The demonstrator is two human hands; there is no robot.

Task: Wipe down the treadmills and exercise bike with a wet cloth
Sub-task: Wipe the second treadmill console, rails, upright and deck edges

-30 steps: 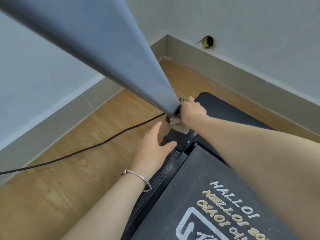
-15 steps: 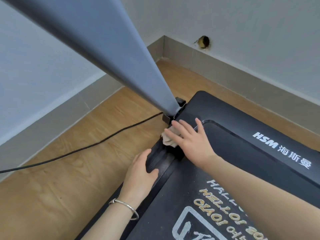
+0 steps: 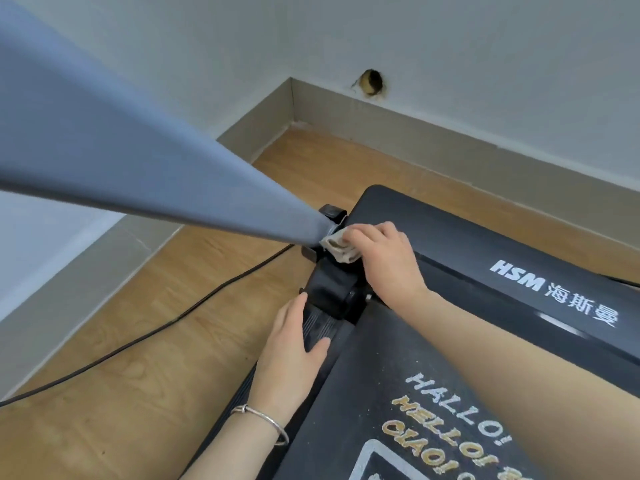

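Room: two pale walls point(image 3: 485, 46) meet in a corner, with a grey skirting board point(image 3: 104, 258) along both.

Floor: light wood planks point(image 3: 104, 410).

Far left: 1 grey upright post point(image 3: 156, 174) slants down to its black base bracket point(image 3: 332, 213).

1 black cable point(image 3: 138, 341) lies across the floor towards that base.

1 treadmill point(image 3: 519, 271), black; the hood reads HSM, and the belt point(image 3: 381, 393) has printed lettering.

Hands: 2.

Left hand point(image 3: 294, 358): relaxed, fingers straight, lying flat on the ribbed side rail point(image 3: 318, 327). 1 silver bracelet point(image 3: 263, 419) at the wrist.

1 cloth point(image 3: 337, 247), beige, bunched against the foot of the post.

Right hand point(image 3: 388, 261): fingers curled over the cloth, grasping it.

1 rough hole point(image 3: 372, 81) in the far wall, above the skirting.
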